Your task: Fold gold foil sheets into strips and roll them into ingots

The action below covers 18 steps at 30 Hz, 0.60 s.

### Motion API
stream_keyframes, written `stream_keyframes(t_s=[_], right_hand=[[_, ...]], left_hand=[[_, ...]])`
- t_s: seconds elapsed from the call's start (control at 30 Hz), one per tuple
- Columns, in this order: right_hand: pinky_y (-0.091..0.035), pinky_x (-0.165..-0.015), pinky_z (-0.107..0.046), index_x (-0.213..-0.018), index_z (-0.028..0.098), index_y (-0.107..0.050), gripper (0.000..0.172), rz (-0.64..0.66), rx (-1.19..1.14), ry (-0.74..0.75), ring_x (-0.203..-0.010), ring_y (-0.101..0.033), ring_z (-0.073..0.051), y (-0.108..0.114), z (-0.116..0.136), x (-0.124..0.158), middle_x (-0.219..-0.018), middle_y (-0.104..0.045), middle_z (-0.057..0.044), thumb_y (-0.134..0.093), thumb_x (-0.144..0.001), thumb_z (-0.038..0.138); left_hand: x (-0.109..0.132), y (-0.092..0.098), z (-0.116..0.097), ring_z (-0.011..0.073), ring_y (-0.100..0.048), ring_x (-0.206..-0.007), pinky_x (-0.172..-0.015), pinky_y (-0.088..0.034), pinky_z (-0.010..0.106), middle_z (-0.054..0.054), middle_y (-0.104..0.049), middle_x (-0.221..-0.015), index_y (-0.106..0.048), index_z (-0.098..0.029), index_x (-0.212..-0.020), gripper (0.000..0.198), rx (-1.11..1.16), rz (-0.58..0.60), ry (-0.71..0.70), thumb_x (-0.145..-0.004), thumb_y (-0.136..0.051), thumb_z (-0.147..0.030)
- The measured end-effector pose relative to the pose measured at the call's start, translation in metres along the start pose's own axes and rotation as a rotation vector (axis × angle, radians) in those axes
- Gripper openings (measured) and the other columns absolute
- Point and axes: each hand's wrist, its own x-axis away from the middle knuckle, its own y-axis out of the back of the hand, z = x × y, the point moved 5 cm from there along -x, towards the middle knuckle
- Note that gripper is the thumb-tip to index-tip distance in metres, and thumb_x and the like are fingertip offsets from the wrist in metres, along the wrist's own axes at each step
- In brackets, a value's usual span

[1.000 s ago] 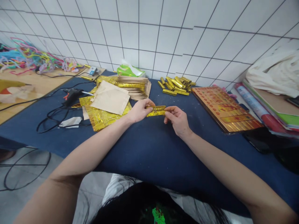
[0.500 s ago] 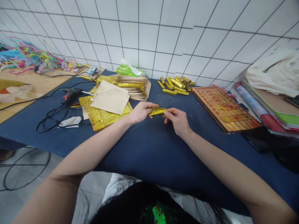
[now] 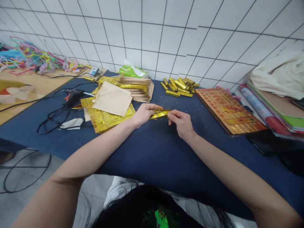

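Gripping folded gold foil piece (image 3: 160,113) w/ L hand (image 3: 145,114) & R hand (image 3: 180,122), over blue-covered worktop (image 3: 152,152), approx. mid-view. Closed round its left end w/ L hand, w/ some fingers hidden behind it. Pinching its right end btwn thumb & index of R hand, w/ other fingers curled in. So have foil piece directly btwn the 2, touching both, lying roughly crosswise, w/ ends partly covered by fingers. Can't tell whether also touching the cover.

Just left of L hand, can see tan paper square (image 3: 112,98) on top of gold foil sheets (image 3: 99,121). Beyond L hand, can see brown paper stack (image 3: 148,90), w/ green tissue pack (image 3: 131,71) behind, nr tiled wall (image 3: 152,34). Beyond R hand, well apart, can make out heap of gold tubes (image 3: 180,86). To right of R hand, also well apart, note orange-gold printed pack (image 3: 230,110), lying flat. Further left, past foil sheets, spot black glue gun (image 3: 71,99) w/ looped cable (image 3: 51,111), plus white scrap (image 3: 72,123) nr cable.
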Motion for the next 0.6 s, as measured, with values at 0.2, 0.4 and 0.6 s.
stream_keyframes(t_s=[0.2,0.4,0.6], right_hand=[[-0.036,-0.046,-0.025,-0.071,0.023,-0.069,0.008,0.018,0.040,0.069,-0.043,-0.043,-0.007,-0.0015,0.0047,0.0021,-0.055,-0.051,0.006,-0.065,-0.069,0.029],[-0.035,-0.043,-0.024,-0.085,0.025,-0.071,0.015,0.019,0.054,0.070,-0.040,-0.040,-0.005,-0.0006,0.0029,0.0035,-0.055,-0.050,0.006,-0.064,-0.072,0.028],[-0.031,-0.038,-0.022,-0.077,0.020,-0.070,0.015,-0.018,0.096,-0.006,-0.037,-0.037,-0.006,0.0012,-0.0032,0.0023,-0.045,-0.047,0.007,-0.064,-0.071,0.033]], left_hand=[[-0.0016,-0.0004,0.0034,0.0084,-0.057,-0.059,-0.062,-0.047,0.022,0.003,-0.068,-0.077,-0.066,-0.009,-0.095,0.039,-0.087,-0.002,-0.017,-0.066,-0.041,0.002],[-0.0001,-0.0022,-0.0002,0.0138,-0.061,-0.081,-0.075,-0.047,0.025,0.005,-0.069,-0.094,-0.065,-0.010,-0.102,0.039,-0.306,0.032,-0.125,-0.070,-0.043,-0.003],[-0.0003,0.0009,0.0003,0.0155,-0.062,-0.088,-0.084,-0.045,0.029,0.006,-0.068,-0.100,-0.064,-0.009,-0.105,0.038,-0.313,-0.029,-0.133,-0.075,-0.042,-0.007]])
